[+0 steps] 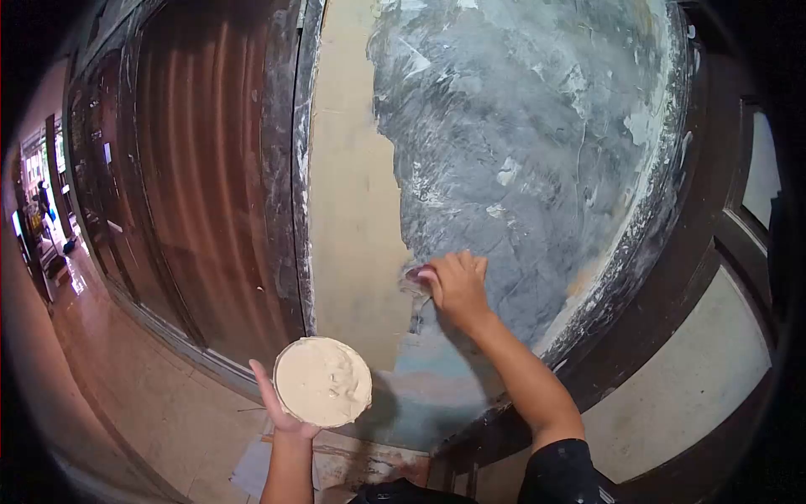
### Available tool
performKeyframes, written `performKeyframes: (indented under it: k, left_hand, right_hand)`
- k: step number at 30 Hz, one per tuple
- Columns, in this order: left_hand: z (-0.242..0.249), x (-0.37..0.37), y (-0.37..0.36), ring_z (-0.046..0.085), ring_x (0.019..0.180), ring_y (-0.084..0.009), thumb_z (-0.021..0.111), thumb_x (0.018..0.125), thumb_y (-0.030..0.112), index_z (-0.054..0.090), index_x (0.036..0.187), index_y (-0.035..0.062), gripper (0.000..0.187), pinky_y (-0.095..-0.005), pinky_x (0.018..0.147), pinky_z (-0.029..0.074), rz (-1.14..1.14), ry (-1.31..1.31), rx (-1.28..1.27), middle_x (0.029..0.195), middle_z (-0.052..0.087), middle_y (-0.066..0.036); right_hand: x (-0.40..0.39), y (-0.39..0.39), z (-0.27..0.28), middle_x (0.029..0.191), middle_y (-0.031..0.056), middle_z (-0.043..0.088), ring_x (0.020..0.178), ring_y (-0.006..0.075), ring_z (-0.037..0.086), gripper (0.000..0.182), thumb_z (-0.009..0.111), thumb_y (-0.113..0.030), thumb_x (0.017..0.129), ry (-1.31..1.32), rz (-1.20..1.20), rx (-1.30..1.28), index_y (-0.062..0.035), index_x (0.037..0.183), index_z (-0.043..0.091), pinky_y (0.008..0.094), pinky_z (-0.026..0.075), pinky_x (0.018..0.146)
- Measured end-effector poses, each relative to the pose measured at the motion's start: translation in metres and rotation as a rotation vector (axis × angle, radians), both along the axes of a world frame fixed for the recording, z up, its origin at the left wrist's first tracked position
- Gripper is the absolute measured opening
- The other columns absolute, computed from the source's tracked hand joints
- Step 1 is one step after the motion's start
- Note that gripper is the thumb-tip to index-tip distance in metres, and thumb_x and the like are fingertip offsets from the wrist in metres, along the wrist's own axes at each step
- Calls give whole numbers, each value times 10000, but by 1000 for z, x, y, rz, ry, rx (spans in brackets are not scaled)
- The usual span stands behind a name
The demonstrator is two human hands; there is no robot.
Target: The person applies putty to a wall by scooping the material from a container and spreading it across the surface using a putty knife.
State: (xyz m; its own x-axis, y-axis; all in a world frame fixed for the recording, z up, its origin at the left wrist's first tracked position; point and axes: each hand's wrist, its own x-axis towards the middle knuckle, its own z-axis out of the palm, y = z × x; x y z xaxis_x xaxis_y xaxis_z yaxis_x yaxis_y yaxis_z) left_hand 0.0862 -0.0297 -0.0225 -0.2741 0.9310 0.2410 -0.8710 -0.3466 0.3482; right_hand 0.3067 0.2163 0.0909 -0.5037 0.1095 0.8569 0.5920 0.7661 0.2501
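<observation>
My left hand (285,416) supports a round tub of cream-coloured putty (323,382) from below, its thumb up along the left side. The putty's surface is lumpy on the right. Against the wall (512,168), my right hand (460,287) is closed around a small scraper (413,275), mostly hidden by the fingers. The scraper is at the ragged edge between a smooth beige coat (353,218) on the left and the patchy grey surface on the right. Below the right hand, the wall shows a pale blue area.
A dark wooden frame with a brown curtained panel (201,168) borders the wall on the left. Dark framing with pale panels (688,378) stands on the right. Papers (252,466) lie on the tiled floor (168,403) below. Far left, a passage leads to a bright opening.
</observation>
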Motion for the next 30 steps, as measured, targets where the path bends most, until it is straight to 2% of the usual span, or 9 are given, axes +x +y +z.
performKeyframes:
  k: [3, 7, 12, 17, 19, 23, 25, 26, 30]
  left_hand:
    - [1, 1, 0, 657, 1241, -412, 290, 946, 892, 555, 1472, 22, 1051, -616, 1010, 565, -27, 29, 30, 1448, 620, -202]
    - [-13, -5, 4, 637, 1251, -456, 271, 923, 920, 523, 1506, 45, 1081, -711, 969, 545, -23, 32, -23, 1478, 593, -210]
    - [-1, 1, 1, 654, 1249, -395, 295, 957, 880, 576, 1452, 19, 1032, -576, 1025, 562, 47, -31, -59, 1430, 636, -193]
    - [5, 1, 1, 666, 1231, -389, 290, 955, 884, 582, 1444, 24, 1032, -571, 1023, 564, -15, -13, 4, 1427, 640, -186]
    - [3, 2, 0, 662, 1235, -396, 286, 952, 888, 575, 1453, 29, 1036, -581, 1022, 562, -26, -9, 5, 1430, 637, -187]
    - [-11, -5, 5, 643, 1263, -407, 279, 945, 898, 560, 1476, 45, 1043, -606, 1033, 549, 27, -8, -53, 1454, 620, -188]
    - [-12, -5, 5, 634, 1276, -402, 280, 947, 895, 561, 1475, 48, 1037, -607, 1047, 540, 30, -16, -31, 1466, 611, -185]
    - [-9, -4, 3, 631, 1284, -374, 283, 950, 890, 543, 1484, 32, 1044, -549, 1075, 532, 16, 28, 2, 1462, 613, -173]
    - [-9, -5, 3, 625, 1291, -377, 275, 942, 901, 534, 1487, 21, 1067, -556, 1075, 531, 12, -11, -52, 1465, 609, -178]
  right_hand:
    - [3, -4, 25, 982, 45, 649, 925, 298, 547, 196, 715, -255, 955, 128, 45, -114, -101, 1070, 679, 452, 353, 807]
    - [8, -10, 8, 984, 52, 669, 928, 302, 560, 171, 692, -233, 970, 56, 117, -214, -97, 1072, 671, 455, 358, 809]
    - [7, -8, -41, 922, 63, 707, 925, 304, 602, 131, 692, -197, 959, -329, 4, -443, -110, 1057, 698, 489, 365, 833]
    - [4, -16, 37, 939, 64, 711, 911, 293, 598, 95, 694, -176, 957, -168, -36, -170, -122, 1033, 708, 477, 363, 831]
    - [8, -19, 65, 864, 45, 700, 889, 296, 591, 55, 698, -167, 956, 231, 39, -80, -121, 978, 720, 478, 365, 788]
    - [6, -19, 15, 873, 45, 710, 871, 292, 597, 63, 700, -188, 955, -73, 55, -121, -128, 951, 720, 482, 364, 787]
    - [-4, -24, -24, 899, 42, 712, 889, 283, 595, 63, 697, -190, 959, -290, 8, -319, -132, 953, 721, 484, 365, 797]
    - [-4, -21, -24, 899, 42, 712, 889, 283, 595, 63, 697, -190, 959, -292, 11, -319, -132, 953, 721, 484, 365, 797]
    - [-3, -15, 47, 919, 41, 716, 882, 294, 588, 49, 697, -171, 957, -26, -11, -84, -131, 960, 725, 479, 361, 813]
